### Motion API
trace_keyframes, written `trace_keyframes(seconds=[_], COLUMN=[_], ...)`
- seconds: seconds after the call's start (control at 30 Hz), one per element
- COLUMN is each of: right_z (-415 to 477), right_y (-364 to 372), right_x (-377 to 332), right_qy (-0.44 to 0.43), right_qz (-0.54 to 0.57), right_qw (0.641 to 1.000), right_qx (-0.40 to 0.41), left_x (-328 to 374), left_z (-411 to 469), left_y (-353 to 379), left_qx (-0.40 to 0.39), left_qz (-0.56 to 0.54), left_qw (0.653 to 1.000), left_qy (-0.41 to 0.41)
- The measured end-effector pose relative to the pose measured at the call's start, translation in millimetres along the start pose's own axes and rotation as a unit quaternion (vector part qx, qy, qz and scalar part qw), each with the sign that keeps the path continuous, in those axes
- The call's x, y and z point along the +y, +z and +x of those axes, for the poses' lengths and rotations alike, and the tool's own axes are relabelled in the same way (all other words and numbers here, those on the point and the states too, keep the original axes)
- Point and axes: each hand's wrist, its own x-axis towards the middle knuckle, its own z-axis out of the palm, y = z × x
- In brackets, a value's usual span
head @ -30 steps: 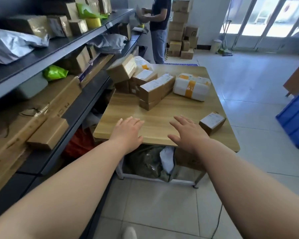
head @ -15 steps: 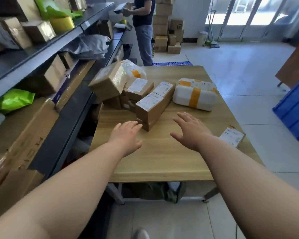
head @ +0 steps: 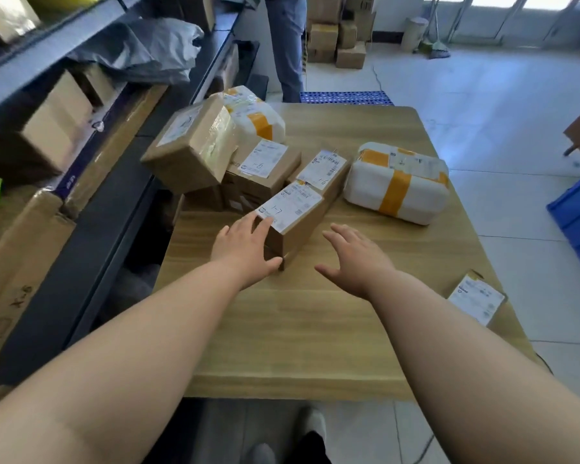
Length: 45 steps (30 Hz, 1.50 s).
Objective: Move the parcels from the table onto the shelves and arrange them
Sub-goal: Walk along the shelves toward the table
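Wooden table (head: 298, 329), left hand (head: 245, 249) seemingly touching box (head: 302, 229)

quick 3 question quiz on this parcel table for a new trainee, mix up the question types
1. True or false: the left hand touches the near end of the long brown box.
2. The tape on the white parcel to the right of the pile is: A green, B orange, C black.
3. Fill in: the hand touching no parcel is the ___ one.

Key
1. True
2. B
3. right: the right hand is open with its fingers spread, clear of the box.
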Motion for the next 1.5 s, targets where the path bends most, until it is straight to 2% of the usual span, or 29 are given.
trace_keyframes(seconds=[0.2, 0.33, 0.47, 0.6, 0.67, 0.73, 0.77, 0.83, 0.87, 0.9, 1.1, 1.2, 1.33, 1.5], right_z=[39.0, 62.4, 78.9, 85.2, 88.4, 91.9, 92.7, 91.5, 88.5, 83.7, 54.8, 51.9, 55.3, 53.1], right_y=[-7.3, -7.0, 0.8, 11.6, 13.5, 13.4, 12.0, 11.9, 13.3, 14.8, 46.5, 72.5, 96.0, 95.5], right_x=[25.7, 37.8, 39.2, 33.0, 26.9, 20.8, 18.4, 16.9, 18.5, 20.9, 31.7, 26.7, 16.6, 12.4], right_qy=[-0.006, -0.016, -0.022, -0.011, 0.009, 0.068, 0.116, 0.217, 0.257, 0.283, 0.335, 0.345, 0.346, 0.334], right_qz=[-0.003, 0.002, 0.020, 0.063, 0.136, 0.283, 0.374, 0.527, 0.572, 0.596, 0.622, 0.599, 0.572, 0.525], right_qw=[1.000, 1.000, 0.999, 0.998, 0.991, 0.956, 0.919, 0.820, 0.778, 0.751, 0.707, 0.722, 0.741, 0.773], right_qx=[-0.022, -0.026, -0.026, -0.030, -0.012, 0.027, 0.043, 0.050, 0.041, 0.030, 0.033, 0.032, 0.059, 0.123], left_x=[17.5, 24.8, 20.7, 20.7, 23.7, 27.3, 30.0, 37.0, 41.0, 45.0, 59.5, 53.6, 42.4, 27.9], left_z=[48.8, 70.4, 82.0, 79.2, 74.9, 68.0, 63.0, 51.8, 46.1, 40.4, 14.0, 9.7, 12.1, 22.1], left_y=[-7.1, -0.3, 14.3, 22.7, 22.8, 24.0, 25.5, 30.2, 33.7, 37.2, 66.9, 86.6, 106.1, 109.9], left_qx=[-0.012, -0.049, -0.084, -0.034, 0.008, 0.031, 0.034, 0.033, 0.027, 0.016, -0.058, -0.113, -0.114, -0.136], left_qz=[0.010, 0.030, -0.057, -0.158, -0.182, -0.194, -0.196, -0.200, -0.203, -0.207, -0.221, -0.242, -0.244, -0.234], left_qw=[1.000, 0.998, 0.990, 0.982, 0.980, 0.979, 0.979, 0.979, 0.979, 0.978, 0.972, 0.963, 0.962, 0.955], left_qy=[-0.021, -0.035, -0.098, -0.101, -0.082, -0.054, -0.038, -0.003, 0.013, 0.026, 0.051, 0.036, 0.043, 0.124])
